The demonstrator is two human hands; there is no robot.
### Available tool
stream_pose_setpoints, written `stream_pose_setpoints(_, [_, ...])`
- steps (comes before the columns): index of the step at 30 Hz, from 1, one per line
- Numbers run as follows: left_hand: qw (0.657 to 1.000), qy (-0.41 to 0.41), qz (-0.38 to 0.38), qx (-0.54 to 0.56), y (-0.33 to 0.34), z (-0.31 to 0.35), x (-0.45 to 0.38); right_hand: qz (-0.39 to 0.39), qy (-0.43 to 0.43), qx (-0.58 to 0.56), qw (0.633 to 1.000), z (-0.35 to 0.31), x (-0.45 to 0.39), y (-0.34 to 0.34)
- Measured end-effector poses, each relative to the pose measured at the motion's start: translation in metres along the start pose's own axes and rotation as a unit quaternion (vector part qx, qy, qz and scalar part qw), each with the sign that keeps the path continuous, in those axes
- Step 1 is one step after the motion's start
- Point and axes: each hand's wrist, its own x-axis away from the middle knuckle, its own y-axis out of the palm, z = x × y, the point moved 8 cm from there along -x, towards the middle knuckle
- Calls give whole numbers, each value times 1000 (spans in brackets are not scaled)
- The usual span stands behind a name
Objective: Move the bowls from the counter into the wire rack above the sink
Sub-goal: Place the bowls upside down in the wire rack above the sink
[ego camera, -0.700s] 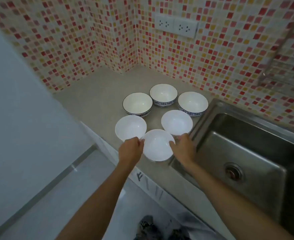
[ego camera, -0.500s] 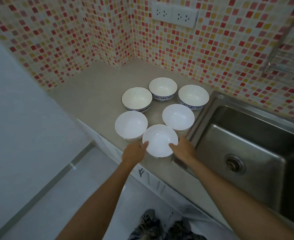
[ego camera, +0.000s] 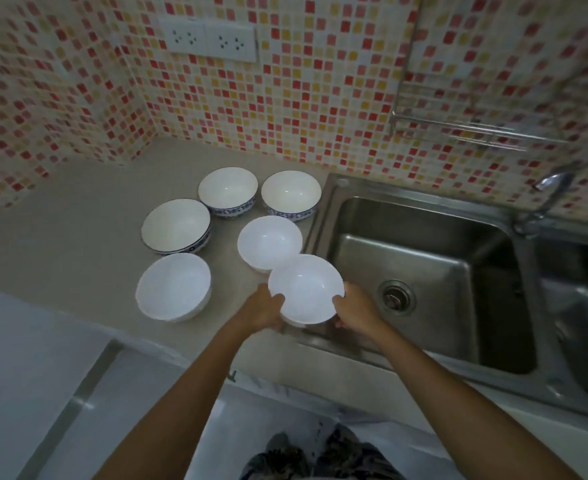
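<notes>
Mosaic-tiled corner walls [ego camera: 285, 109] with twin sockets [ego camera: 209, 39] above a beige counter [ego camera: 77, 220], steel sink [ego camera: 424, 265] and tap [ego camera: 549, 188].

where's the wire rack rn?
Head view, upper right: the wire rack hangs on the tiled wall above the sink, right of the sockets. No bowl shows in the visible part.

Head-worn view, down over counter [ego camera: 77, 216]
</notes>
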Motion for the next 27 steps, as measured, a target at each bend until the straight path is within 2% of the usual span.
stream_pose_setpoints(2, [999, 37, -23, 30, 26, 35, -11, 39, 11, 1, 999, 14, -3, -34])
stream_pose_setpoints(5, [994, -4, -13, 107, 61, 69, -32, 93, 18, -10, 995, 32, -6, -85])
stream_pose_setpoints(7, [989, 9, -9, 148, 85, 95, -43, 122, 13, -15, 992, 40, -7, -116])
stream_pose_setpoints(10, [987, 71, 10, 142, 110, 133, -54, 158, 9, -5, 987, 52, -10, -156])
stream_pose_setpoints(14, [983, 102, -1, 152, 142, 155, -76, 178, 5, 6, 984, 65, -9, -197])
stream_pose_setpoints(17, [974, 129, -7, 188, 155, 180, -75, 223, -55, 40, 972, 53, 9, -237])
stream_pose_setpoints(20, [972, 116, 42, 199, 145, 197, -74, 328, -168, 20, 929, 28, 40, -292])
stream_pose_setpoints(22, [964, 131, 23, 231, 141, 216, -70, 406, -224, 32, 885, 14, 55, -331])
stream_pose_setpoints(25, [947, 177, -46, 266, 150, 259, -53, 488, -256, 69, 832, 0, 60, -381])
stream_pose_setpoints(27, [944, 218, -9, 248, 147, 283, -46, 509, -264, 119, 810, -5, 50, -401])
